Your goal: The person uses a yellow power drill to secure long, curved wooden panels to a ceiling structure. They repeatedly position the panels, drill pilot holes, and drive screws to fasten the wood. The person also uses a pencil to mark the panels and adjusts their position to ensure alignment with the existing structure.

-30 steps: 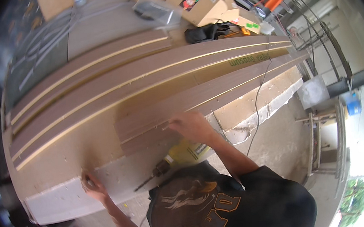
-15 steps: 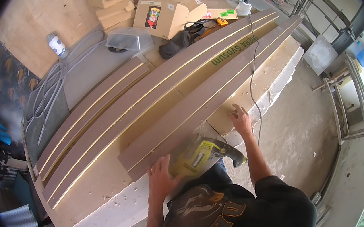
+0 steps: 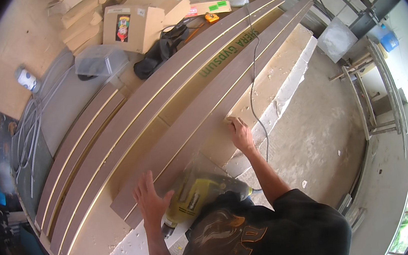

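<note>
The left hand (image 3: 151, 200) is spread wide open, fingers apart, and lies flat on the near end of a long brown wooden strip with a thin pale line along it (image 3: 197, 113). It is not holding anything. Just beside this hand, on its right and close to the person's body, sits a yellow power tool with a dark grip (image 3: 198, 198). The hand does not touch the tool.

The right hand (image 3: 240, 132) is farther along the same strip, well apart from the left hand. Its fingers are curled and press down at the strip's edge, where the strip meets a pale board with little crumbs on it (image 3: 269, 82). I cannot tell if the fingers pinch something small. A thin grey cord (image 3: 253, 61) runs past the right hand, over the strips and away from the person.

The strip lies slanting on a big white foam counter (image 3: 127, 252), with more long brown strips (image 3: 86, 156) beside it, out past the left hand.

Far beyond both hands are a brown cardboard box with a picture on it (image 3: 133, 27), a black bundle of cloth (image 3: 160, 54), and a clear plastic tub (image 3: 100, 59).

To the right of the right hand is the grey concrete floor (image 3: 314, 125).
</note>
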Motion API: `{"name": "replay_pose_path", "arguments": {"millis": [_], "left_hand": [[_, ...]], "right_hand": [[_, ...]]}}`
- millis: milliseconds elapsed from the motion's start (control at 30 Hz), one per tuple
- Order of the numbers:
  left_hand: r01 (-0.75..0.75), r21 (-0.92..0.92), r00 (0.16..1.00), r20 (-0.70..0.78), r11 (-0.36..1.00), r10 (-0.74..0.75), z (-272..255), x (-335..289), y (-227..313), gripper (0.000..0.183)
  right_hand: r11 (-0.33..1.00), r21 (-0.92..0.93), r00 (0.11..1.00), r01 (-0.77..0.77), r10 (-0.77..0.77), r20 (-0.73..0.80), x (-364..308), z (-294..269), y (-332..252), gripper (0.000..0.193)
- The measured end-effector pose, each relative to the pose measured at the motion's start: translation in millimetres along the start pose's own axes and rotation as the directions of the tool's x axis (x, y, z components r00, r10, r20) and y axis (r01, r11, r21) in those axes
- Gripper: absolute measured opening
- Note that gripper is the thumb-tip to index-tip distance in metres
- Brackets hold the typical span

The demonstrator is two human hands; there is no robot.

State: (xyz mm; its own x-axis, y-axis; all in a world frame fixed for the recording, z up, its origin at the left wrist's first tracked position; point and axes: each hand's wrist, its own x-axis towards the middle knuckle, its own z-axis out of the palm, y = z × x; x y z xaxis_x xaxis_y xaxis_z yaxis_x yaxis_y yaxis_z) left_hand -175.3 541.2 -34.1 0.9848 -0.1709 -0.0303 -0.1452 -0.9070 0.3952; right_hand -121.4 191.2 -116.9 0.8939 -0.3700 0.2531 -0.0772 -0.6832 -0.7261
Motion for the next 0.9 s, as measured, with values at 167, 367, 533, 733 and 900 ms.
{"name": "replay_pose_path", "arguments": {"millis": [167, 367, 533, 733, 900], "left_hand": [[-0.008, 0.164, 0.991, 0.137, 0.986, -0.014, 6, 56, 17, 0.097], [-0.093, 0.149, 0.962, 0.27, 0.984, 0.05, 23, 103, 4, 0.095], [-0.172, 0.169, 0.959, 0.255, 0.971, 0.125, 28, 99, -9, 0.092], [-0.188, 0.275, 0.97, 0.203, 0.943, 0.134, -1, 68, -92, 0.093], [-0.149, 0.267, 0.968, 0.235, 0.952, 0.085, -31, -14, -165, 0.096]], "right_hand": [[0.988, 0.103, 0.994, -0.112, 0.112, 0.003, 41, 0, 29, 0.026], [0.995, -0.012, 0.981, -0.094, 0.091, -0.171, 73, 10, 47, 0.022], [0.968, -0.025, 0.914, -0.251, 0.228, -0.337, 87, 19, 27, 0.021], [0.932, 0.181, 0.938, -0.313, 0.334, -0.098, 59, 26, -24, 0.021], [0.951, 0.141, 0.937, -0.275, 0.233, 0.261, 35, 31, -13, 0.023]]}}
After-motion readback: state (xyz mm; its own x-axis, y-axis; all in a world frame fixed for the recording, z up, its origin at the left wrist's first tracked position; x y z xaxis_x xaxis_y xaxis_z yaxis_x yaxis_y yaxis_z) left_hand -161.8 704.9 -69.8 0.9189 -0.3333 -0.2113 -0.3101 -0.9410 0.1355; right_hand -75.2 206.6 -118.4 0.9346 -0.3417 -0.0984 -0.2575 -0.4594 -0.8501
